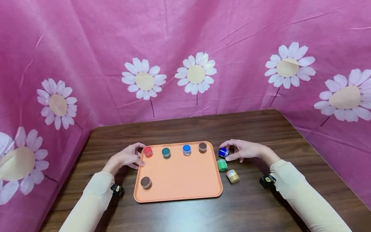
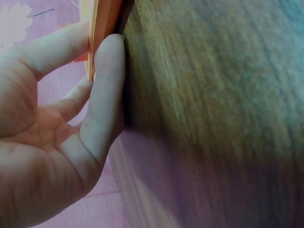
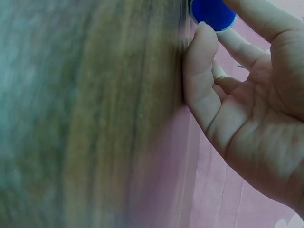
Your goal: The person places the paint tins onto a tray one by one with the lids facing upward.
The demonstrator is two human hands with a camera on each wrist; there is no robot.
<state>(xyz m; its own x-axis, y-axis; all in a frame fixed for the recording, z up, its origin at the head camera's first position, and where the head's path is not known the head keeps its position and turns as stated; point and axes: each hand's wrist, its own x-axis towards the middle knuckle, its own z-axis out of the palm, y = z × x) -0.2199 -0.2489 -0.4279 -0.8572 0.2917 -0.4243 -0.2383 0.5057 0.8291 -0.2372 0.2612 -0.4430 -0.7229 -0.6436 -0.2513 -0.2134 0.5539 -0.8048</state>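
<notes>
My left hand (image 1: pixel 127 156) is at the left rim of an orange tray (image 1: pixel 179 180), thumb and fingers on its edge. In the left wrist view, the left hand (image 2: pixel 61 123) holds that edge (image 2: pixel 105 23) between thumb and fingers. To the tray's right, my right hand (image 1: pixel 242 150) pinches a small dark blue paint jar (image 1: pixel 223 152), tipped on its side. The right wrist view has its blue lid (image 3: pixel 213 13) between the thumb and a finger of the right hand (image 3: pixel 247 109). Beside it are a green paint jar (image 1: pixel 222 165) and a tan paint jar (image 1: pixel 233 176).
Along the tray's far side stand a red jar (image 1: pixel 147 151), a dark green jar (image 1: pixel 166 153), a lighter blue jar (image 1: pixel 186 149) and a brown-lidded jar (image 1: pixel 202 148). Another brown-lidded jar (image 1: pixel 146 183) is near the front left corner. A pink flowered cloth (image 1: pixel 174 38) surrounds the wooden table (image 1: pixel 185 216).
</notes>
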